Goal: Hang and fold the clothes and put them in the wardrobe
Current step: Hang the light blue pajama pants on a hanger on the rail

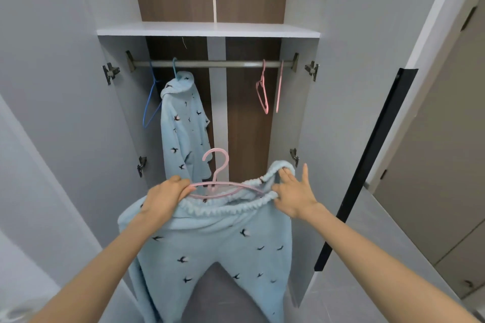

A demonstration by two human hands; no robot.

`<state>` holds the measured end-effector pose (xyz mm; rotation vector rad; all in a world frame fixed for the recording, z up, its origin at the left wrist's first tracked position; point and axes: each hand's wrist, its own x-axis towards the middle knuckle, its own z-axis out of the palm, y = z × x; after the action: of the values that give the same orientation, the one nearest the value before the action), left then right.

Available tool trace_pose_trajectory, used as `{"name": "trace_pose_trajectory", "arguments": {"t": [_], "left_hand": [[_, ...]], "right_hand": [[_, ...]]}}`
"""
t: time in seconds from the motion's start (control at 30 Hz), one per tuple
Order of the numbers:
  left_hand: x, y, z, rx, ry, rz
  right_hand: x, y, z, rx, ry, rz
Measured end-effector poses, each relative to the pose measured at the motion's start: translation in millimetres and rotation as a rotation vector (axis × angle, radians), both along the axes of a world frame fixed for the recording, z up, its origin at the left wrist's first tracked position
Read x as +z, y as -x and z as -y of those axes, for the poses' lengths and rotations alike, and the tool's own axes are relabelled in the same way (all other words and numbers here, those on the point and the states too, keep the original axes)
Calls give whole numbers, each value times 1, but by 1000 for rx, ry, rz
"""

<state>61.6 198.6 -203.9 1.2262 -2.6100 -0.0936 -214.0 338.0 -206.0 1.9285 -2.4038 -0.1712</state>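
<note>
Light blue fleece trousers (215, 249) with small dark bird prints hang in front of me, legs down. A pink hanger (219, 183) sits inside their elastic waistband, its hook pointing up. My left hand (165, 198) grips the hanger's left end together with the waistband. My right hand (291, 193) pinches the right side of the waistband, two fingers stretched out. A matching blue hooded top (183, 128) hangs on a teal hanger from the wardrobe rail (215, 63).
The wardrobe stands open with both doors swung out. An empty blue hanger (149, 105) hangs left of the top; two empty pink hangers (263, 92) hang at the rail's right end. A white shelf (207, 30) runs above the rail. The right door carries a black handle strip (367, 165).
</note>
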Motion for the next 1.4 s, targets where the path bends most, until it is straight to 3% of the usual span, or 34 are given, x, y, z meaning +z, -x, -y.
{"name": "trace_pose_trajectory", "arguments": {"t": [0.13, 0.33, 0.43, 0.7, 0.8, 1.0, 1.4], "left_hand": [[5, 27, -8, -74, -131, -185], [29, 43, -3, -107, -57, -506], [40, 41, 4, -152, -122, -578], [55, 41, 7, -249, -315, -613], [57, 41, 9, -240, -302, -580], [53, 32, 14, -143, -314, -557], [57, 33, 22, -43, -133, -518]], "right_hand": [[37, -18, 19, 100, 125, 158], [72, -7, 19, 244, 289, 175], [79, -1, 15, 228, 359, 297], [66, -7, 20, 17, 272, 511], [60, -3, 22, -57, 365, 521], [63, 7, 16, -12, 390, 921], [66, 8, 14, -183, 506, 814]]}}
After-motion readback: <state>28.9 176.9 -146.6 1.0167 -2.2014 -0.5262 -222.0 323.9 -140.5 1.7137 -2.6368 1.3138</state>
